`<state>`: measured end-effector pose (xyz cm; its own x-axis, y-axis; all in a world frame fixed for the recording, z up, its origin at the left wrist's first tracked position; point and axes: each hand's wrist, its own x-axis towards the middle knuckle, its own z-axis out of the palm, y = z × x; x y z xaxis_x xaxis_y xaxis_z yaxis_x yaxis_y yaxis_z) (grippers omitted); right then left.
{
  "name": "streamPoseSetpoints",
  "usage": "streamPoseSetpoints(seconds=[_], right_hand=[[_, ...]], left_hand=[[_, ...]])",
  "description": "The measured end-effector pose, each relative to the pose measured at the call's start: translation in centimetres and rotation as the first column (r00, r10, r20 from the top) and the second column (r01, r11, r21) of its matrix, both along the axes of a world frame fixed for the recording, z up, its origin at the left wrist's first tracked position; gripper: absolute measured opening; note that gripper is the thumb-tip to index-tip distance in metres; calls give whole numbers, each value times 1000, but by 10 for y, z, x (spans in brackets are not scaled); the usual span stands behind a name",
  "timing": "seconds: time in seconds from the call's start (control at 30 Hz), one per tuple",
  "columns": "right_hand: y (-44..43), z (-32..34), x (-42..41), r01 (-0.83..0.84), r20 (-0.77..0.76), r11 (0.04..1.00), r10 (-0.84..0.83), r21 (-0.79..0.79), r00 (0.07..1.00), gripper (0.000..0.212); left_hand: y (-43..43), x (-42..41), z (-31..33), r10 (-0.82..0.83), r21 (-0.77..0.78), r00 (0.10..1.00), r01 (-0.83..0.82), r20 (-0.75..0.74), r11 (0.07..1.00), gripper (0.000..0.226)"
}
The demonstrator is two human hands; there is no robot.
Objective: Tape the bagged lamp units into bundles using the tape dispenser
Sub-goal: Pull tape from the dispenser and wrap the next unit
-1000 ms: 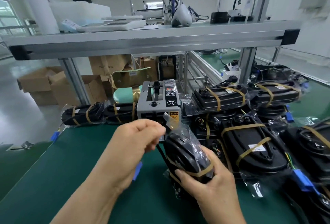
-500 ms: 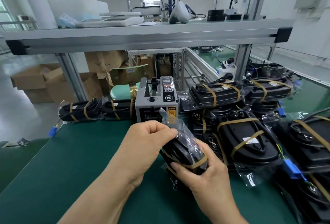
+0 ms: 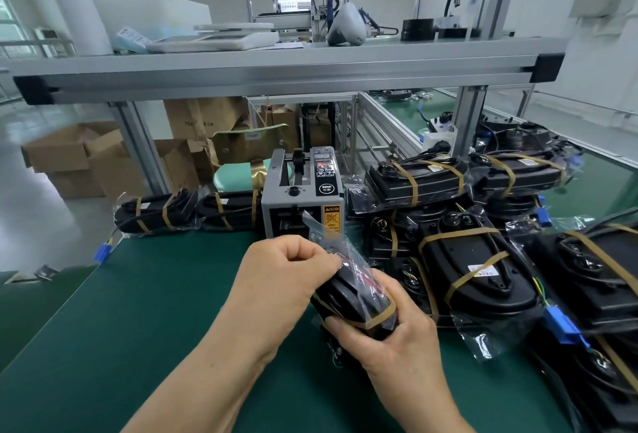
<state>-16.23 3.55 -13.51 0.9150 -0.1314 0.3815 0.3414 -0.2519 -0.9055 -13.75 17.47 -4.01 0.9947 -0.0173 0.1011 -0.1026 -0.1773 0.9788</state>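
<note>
The left hand (image 3: 286,270) pinches the clear bag end of a black bagged lamp unit (image 3: 352,298). The right hand (image 3: 390,339) grips the same unit from below, just above the green counter (image 3: 138,312). Just behind both hands stands the grey box-shaped tape dispenser (image 3: 302,194). A pile of black taped bundles (image 3: 476,274) crowds close on the right of the right hand. Two long taped bundles (image 3: 162,211) lie beyond the left hand.

We see through one wide-angle head camera, facing forward and down, close above the left hand (image 3: 286,274) and right hand (image 3: 397,343). Beyond them the desk (image 3: 138,329) and the overhead shelf (image 3: 276,67) fill the view.
</note>
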Motion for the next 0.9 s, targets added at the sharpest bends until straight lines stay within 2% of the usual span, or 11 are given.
streamPoseSetpoints(seconds=[0.23,0.53,0.73,0.9], right_hand=[[1,1,0,1,7,1000,-1,-8,1000,56],[1,-2,-1,12,4,999,-12,-34,1000,59],[0,-1,-1,5,13,1000,-5,-20,1000,58],[0,-2,-1,-3,12,1000,3,-21,1000,59]], left_hand=[[-1,-3,0,18,-8,1000,-18,-2,1000,23],[-4,-6,-7,91,151,993,-102,79,983,12],[-5,-5,-6,69,-49,998,-68,7,996,21],[-4,-5,-6,45,-55,999,-45,3,997,23]])
